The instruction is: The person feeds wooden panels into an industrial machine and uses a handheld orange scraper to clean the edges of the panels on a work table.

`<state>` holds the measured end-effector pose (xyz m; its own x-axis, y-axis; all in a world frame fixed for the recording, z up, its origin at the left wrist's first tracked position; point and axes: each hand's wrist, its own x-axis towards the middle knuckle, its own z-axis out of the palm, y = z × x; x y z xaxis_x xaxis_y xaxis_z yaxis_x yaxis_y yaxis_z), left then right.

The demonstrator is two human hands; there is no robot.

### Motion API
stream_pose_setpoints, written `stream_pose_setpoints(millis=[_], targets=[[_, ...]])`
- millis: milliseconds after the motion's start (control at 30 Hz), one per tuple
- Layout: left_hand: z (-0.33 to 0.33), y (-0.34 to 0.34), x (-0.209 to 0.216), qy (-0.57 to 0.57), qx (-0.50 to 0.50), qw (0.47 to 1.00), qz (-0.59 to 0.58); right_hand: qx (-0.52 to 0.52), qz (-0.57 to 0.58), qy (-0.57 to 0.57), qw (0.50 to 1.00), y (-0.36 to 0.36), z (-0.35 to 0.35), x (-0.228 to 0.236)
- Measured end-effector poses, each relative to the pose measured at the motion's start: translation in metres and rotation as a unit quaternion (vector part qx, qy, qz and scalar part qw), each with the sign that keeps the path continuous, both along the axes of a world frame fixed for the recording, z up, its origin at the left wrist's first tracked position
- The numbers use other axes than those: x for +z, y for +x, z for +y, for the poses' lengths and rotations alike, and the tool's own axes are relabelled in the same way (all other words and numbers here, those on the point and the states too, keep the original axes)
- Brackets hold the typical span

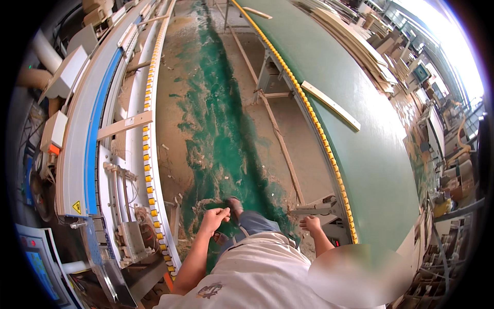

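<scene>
Wood strip point(331, 105) lies on the green conveyor belt point(375, 175) — right hand point(311, 224) near yellow rollers point(334, 161), grip loosely wide, left hand point(215, 221) with grip pinched narrow.

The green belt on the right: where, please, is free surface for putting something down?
The green belt is bare on this side of the near board, with yellow rollers along its left, and again between the near board and the far board. It is crowded along the belt's upper right edge, where planks are stacked.
</scene>
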<state>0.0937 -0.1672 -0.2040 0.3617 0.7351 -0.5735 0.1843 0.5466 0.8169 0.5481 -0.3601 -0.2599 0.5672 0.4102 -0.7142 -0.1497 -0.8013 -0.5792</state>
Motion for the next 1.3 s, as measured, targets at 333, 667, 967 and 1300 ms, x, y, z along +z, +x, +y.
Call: stream_pose_setpoints(millis=[333,667,967,1300], targets=[[0.075,0.196,0.047,0.203,-0.126,0.956,0.168,0.023,-0.035,0.252,0.967,0.147,0.086,0.076],[0.171,0.528,0.079,0.387,-0.299,0.853,0.182,-0.232,0.030,0.359,0.904,0.292,0.022,0.098],[0.221,0.663,0.012,0.594,-0.345,0.666,0.290,-0.354,0.069,0.320,0.876,0.279,-0.040,0.075],[0.156,0.545,0.141,0.608,-0.332,0.721,0.019,-0.516,0.251,0.461,0.678,0.341,0.033,0.093]])
